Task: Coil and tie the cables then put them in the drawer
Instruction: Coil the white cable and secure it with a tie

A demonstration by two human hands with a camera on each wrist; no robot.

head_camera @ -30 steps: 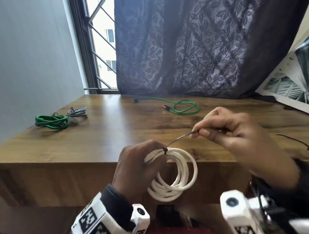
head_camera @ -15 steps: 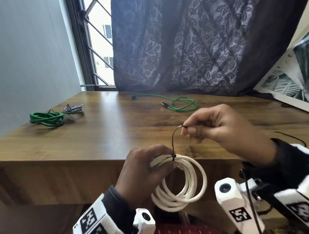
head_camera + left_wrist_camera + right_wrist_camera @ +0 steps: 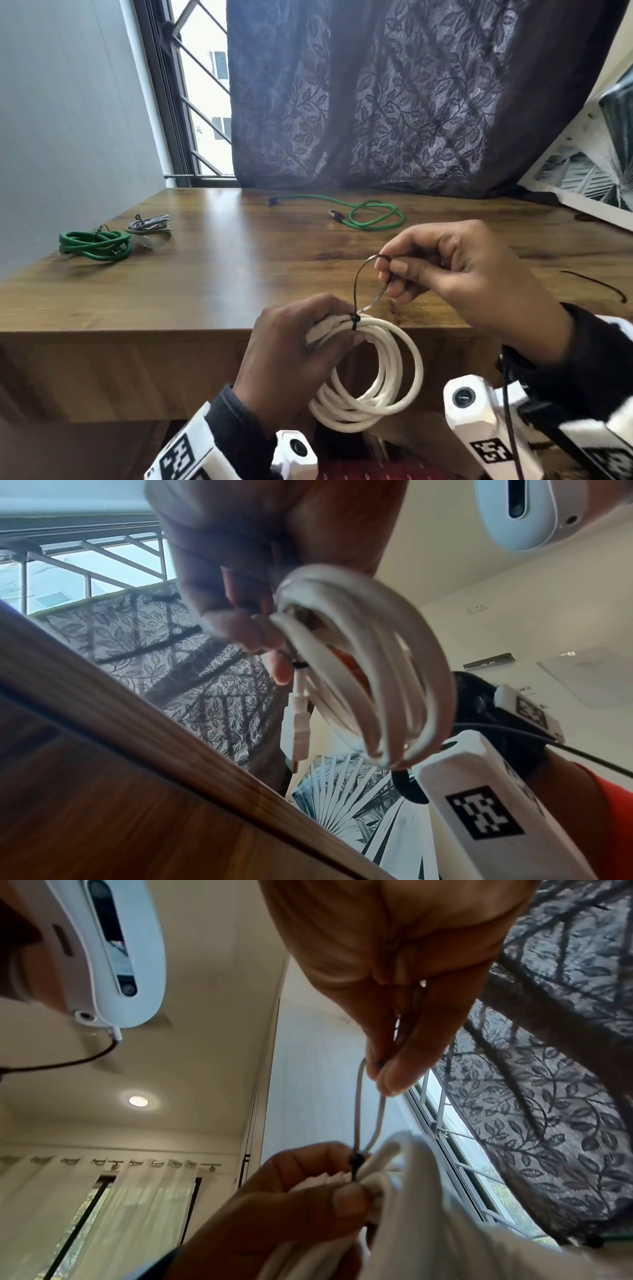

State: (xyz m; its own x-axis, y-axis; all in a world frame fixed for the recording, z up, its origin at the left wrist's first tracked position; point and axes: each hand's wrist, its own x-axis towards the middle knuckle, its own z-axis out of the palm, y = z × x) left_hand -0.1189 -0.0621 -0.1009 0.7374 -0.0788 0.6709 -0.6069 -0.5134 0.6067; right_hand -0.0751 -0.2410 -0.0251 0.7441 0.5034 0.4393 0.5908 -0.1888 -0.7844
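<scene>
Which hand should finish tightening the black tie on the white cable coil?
The right hand. It already pinches the black tie looped up from the white cable coil, while the left hand grips the coil beside the knot and should probably just steady it.

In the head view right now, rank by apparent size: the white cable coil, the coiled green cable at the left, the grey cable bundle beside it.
1. White cable coil, largest, though nearest the camera, so true size is unsure.
2. Coiled green cable.
3. Grey cable bundle, smallest.
</scene>
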